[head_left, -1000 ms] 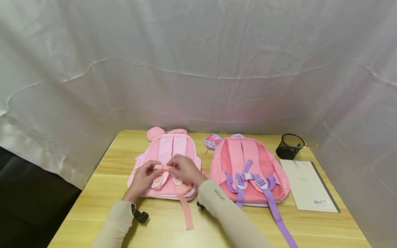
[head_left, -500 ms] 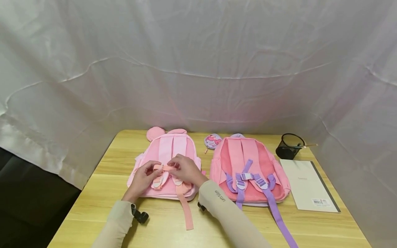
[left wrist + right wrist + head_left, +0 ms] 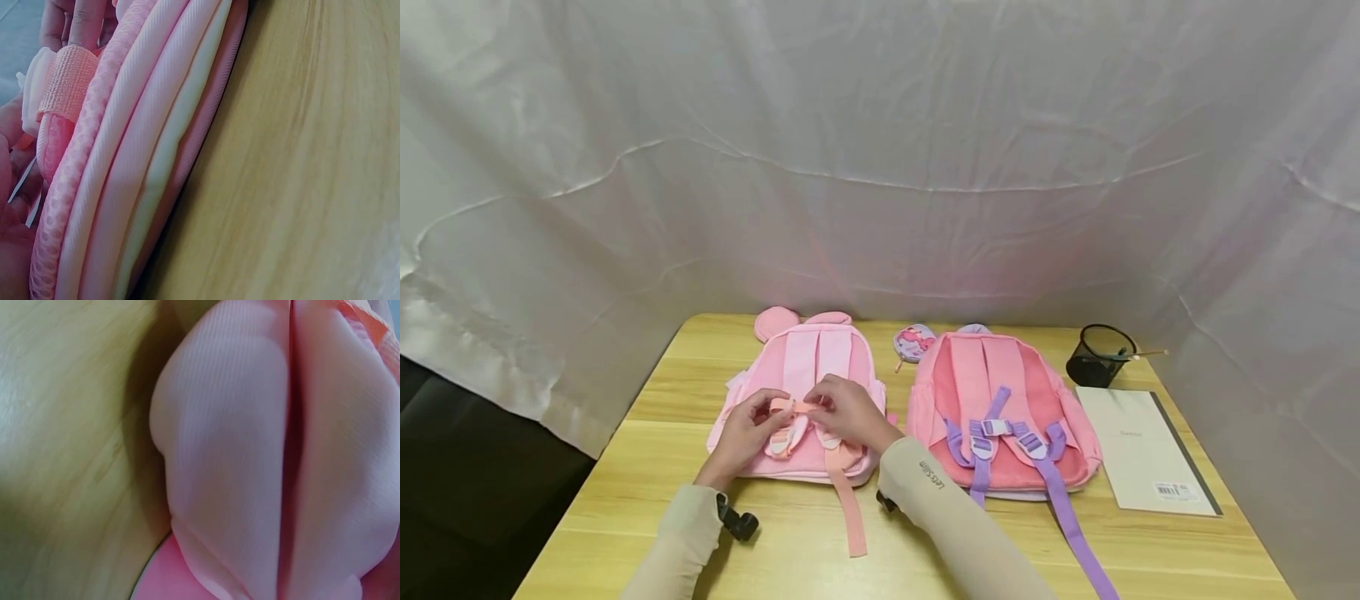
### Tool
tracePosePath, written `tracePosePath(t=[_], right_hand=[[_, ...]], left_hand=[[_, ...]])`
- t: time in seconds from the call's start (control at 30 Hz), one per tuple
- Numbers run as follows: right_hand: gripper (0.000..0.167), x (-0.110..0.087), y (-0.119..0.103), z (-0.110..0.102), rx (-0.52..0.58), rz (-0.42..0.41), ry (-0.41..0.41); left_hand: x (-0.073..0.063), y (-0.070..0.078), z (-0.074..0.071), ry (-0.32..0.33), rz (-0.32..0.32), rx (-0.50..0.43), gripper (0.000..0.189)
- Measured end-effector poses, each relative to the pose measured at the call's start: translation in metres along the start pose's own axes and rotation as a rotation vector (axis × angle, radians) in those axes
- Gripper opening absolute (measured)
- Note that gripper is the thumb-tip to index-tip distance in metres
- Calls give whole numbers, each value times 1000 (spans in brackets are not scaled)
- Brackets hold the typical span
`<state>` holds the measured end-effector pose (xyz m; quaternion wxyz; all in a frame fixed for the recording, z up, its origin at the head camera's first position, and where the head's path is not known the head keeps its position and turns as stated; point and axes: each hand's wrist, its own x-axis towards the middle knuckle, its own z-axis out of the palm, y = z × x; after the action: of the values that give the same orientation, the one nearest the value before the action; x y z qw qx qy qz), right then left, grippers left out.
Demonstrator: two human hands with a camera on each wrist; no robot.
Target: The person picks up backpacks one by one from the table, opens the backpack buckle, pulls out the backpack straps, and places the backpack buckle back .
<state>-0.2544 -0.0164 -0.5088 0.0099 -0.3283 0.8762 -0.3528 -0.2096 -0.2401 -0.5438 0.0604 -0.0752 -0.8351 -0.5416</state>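
Note:
A light pink backpack (image 3: pixel 763 367) lies with its shoulder straps facing up, at the left of the table. Over its lower straps, my left hand (image 3: pixel 747 432) pinches one side of a short peach strap (image 3: pixel 805 407). My right hand (image 3: pixel 852 412) pinches the strap's other side, close to the left fingertips. Fingers hide most of what lies between them. A peach webbing band (image 3: pixel 69 81) runs through a pale plastic fitting in the left wrist view, beside the left hand's fingers (image 3: pixel 86 22). The right wrist view holds only the backpack's side (image 3: pixel 225 444); no hand shows there.
To the right lies a second, darker pink backpack (image 3: pixel 966 375) with purple straps (image 3: pixel 1071 508) and a fastened white buckle (image 3: pixel 997 427). Beyond it are a notebook (image 3: pixel 1138 450) and a black mesh pen holder (image 3: pixel 1093 367). A round pouch (image 3: pixel 914 342) sits between the backpacks.
Both hands stay over the light pink backpack, still pinching the peach strap. Only the strap and fingertips shift very slightly.

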Motion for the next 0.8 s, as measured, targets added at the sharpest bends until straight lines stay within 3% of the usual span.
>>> tracePosePath(t=[0.17,0.4,0.6,0.8], right_hand=[[19,1,-3,1,7,-2,-14],[21,0,-2,-1,4,15,8],[21,-1,2,-1,9,15,11],[21,-1,4,1,12,-17,19]], left_hand=[[-2,6,1,-9,-11,-1,25],[-3,26,1,-14,-16,34,22],[0,9,2,-2,-55,21,23],[1,0,1,-11,-40,-13,24]])
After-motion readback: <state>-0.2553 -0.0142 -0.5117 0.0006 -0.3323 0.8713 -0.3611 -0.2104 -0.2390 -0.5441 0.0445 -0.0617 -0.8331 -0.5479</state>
